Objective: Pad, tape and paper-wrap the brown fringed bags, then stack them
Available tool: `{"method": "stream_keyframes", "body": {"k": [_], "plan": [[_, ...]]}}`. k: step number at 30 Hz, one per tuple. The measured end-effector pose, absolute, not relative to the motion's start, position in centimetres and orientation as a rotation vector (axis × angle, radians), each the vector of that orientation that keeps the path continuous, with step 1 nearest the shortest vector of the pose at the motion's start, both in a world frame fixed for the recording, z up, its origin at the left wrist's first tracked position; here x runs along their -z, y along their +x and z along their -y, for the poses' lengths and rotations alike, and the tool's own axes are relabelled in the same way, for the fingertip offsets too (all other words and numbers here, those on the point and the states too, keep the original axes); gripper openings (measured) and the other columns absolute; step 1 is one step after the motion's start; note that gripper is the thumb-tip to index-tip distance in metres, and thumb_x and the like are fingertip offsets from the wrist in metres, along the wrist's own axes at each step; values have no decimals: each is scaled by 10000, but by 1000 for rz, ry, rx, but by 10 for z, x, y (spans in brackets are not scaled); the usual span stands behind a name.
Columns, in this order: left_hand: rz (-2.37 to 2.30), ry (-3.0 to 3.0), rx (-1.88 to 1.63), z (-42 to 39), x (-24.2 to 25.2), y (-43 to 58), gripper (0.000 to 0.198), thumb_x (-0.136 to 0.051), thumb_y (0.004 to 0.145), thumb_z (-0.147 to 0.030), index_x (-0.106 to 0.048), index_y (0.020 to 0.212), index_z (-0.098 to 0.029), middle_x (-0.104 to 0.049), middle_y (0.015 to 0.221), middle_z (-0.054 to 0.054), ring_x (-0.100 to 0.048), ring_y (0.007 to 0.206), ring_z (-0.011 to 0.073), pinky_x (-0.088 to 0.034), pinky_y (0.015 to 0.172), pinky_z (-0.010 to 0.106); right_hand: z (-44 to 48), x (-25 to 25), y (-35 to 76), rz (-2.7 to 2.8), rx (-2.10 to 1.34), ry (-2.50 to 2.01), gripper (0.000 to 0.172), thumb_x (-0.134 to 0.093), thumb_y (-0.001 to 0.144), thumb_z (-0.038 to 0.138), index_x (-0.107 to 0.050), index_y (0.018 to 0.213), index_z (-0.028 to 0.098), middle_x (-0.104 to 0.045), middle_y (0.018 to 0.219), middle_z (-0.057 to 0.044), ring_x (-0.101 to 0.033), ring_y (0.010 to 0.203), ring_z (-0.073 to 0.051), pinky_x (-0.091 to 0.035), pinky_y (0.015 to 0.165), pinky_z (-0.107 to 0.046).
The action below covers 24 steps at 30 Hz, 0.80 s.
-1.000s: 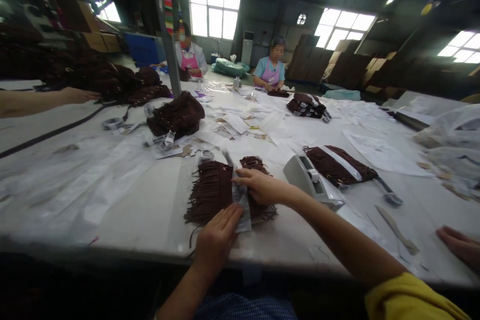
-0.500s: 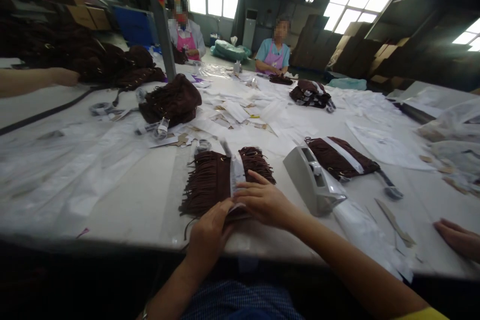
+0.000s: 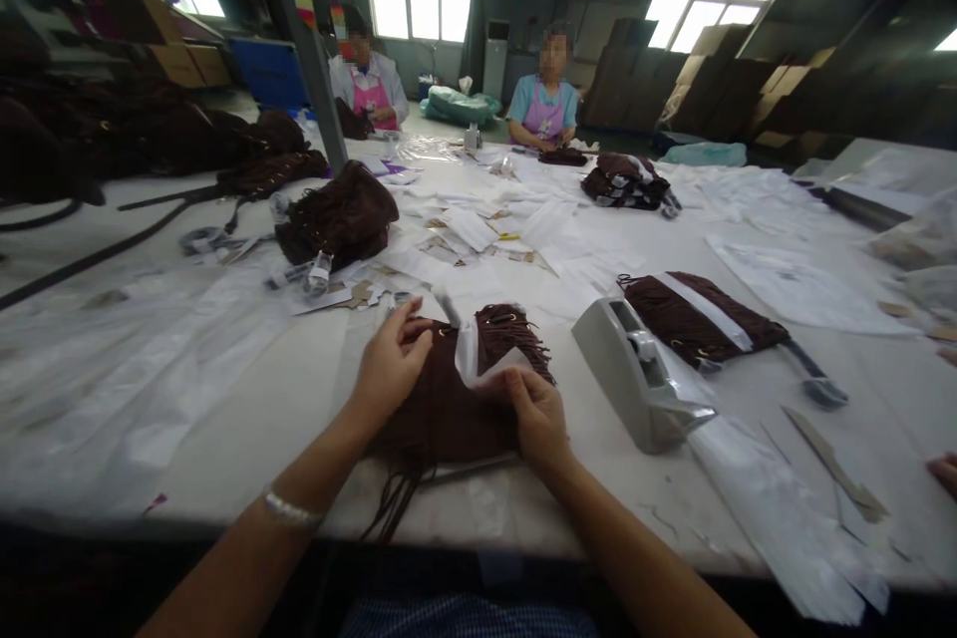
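Observation:
A dark brown fringed bag [image 3: 464,409] lies flat on the white table in front of me. My right hand [image 3: 538,414] pinches the end of a white paper strip [image 3: 470,349], which curls up from the bag's upper middle. Over the bag's left side is my left hand [image 3: 393,359], fingers apart and bent, covering part of the fringe. Whether its palm presses on the bag, I cannot tell. Loose fringe strands [image 3: 393,503] hang toward the table's front edge. A grey tape dispenser [image 3: 635,374] stands just right of the bag.
A second brown bag [image 3: 699,314] with a white band lies beyond the dispenser. Another brown bag [image 3: 340,214] sits back left, near a metal post [image 3: 321,70]. Clear plastic [image 3: 150,359] covers the left. Scissors-like pointed card [image 3: 833,464] lies right. Two co-workers sit across the table.
My left hand has moved up and left from the strip onto the bag's left side. My right hand has pulled the strip's near end up and right, so it no longer lies flat.

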State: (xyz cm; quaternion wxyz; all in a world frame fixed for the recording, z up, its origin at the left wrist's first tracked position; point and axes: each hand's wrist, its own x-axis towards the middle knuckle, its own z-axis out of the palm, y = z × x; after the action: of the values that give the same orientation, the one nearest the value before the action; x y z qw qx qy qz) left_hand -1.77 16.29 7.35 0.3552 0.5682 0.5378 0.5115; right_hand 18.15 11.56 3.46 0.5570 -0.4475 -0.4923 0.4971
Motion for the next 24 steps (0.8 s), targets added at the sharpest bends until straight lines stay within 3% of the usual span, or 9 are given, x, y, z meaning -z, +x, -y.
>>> {"method": "stream_keyframes", "body": {"k": [2, 4, 7, 10, 13, 16, 19, 24], "plan": [[-1388, 1365, -1254, -200, -73, -9, 705, -621, 817, -180, -362, 1473, -161, -484, 1459, 184, -578, 1240, 257, -541, 943, 369, -116, -32, 182, 1071, -1233, -1007, 336, -620, 899, 497, -728, 866, 181, -738, 848, -52, -694, 790, -219, -568, 803, -366], [-1347, 1335, -1190, -224, -73, -2, 825, -650, 786, -157, -268, 1516, -125, -598, 1332, 196, -634, 1153, 251, -545, 926, 385, -116, -31, 181, 979, -1280, -951, 336, -629, 890, 505, -716, 862, 181, -739, 841, -52, -700, 804, -222, -569, 821, -377], [-1325, 1376, -1181, -231, -75, 1, 888, -743, 724, -201, -310, 1494, -111, -728, 1062, 121, -703, 963, 235, -572, 854, 384, -119, -35, 179, 845, -1323, -869, 350, -654, 868, 519, -702, 815, 177, -745, 813, -51, -710, 788, -215, -577, 830, -380], [-1401, 1608, -1198, -209, -73, -1, 638, -784, 710, -289, -565, 1290, -138, -734, 1016, 89, -712, 910, 233, -579, 836, 376, -123, -40, 178, 707, -1342, -774, 336, -710, 828, 508, -700, 795, 174, -751, 783, -42, -720, 755, -198, -590, 826, -369], [-1454, 1970, -1080, -172, -63, 2, 282, -703, 807, -274, -687, 1077, -193, -733, 1091, 69, -701, 988, 233, -545, 935, 393, -126, -42, 180, 599, -1334, -685, 298, -741, 813, 476, -715, 829, 179, -763, 800, -32, -731, 781, -178, -591, 833, -333], [-1426, 2179, -944, -142, -49, 9, 282, -606, 862, -170, -684, 1128, -225, -700, 1218, 63, -655, 1126, 234, -495, 1021, 391, -126, -39, 183, 618, -1297, -651, 252, -695, 860, 463, -731, 891, 216, -775, 868, -19, -737, 834, -179, -590, 843, -334], [-1428, 2303, -883, -129, -40, 13, 307, -512, 904, -138, -660, 1166, -198, -662, 1279, 96, -624, 1176, 238, -492, 1018, 381, -118, -40, 185, 1030, -1104, -757, 233, -589, 943, 405, -747, 939, 233, -776, 916, -28, -737, 865, -198, -587, 840, -349], [-1446, 2299, -921, -128, -41, 6, 129, -568, 839, -140, -676, 906, -155, -728, 942, 91, -688, 874, 229, -559, 825, 341, -103, -47, 186, 1958, -454, -560, 258, -538, 938, 176, -689, 1139, 232, -750, 1098, -50, -701, 1042, -191, -498, 1014, -381]]}}
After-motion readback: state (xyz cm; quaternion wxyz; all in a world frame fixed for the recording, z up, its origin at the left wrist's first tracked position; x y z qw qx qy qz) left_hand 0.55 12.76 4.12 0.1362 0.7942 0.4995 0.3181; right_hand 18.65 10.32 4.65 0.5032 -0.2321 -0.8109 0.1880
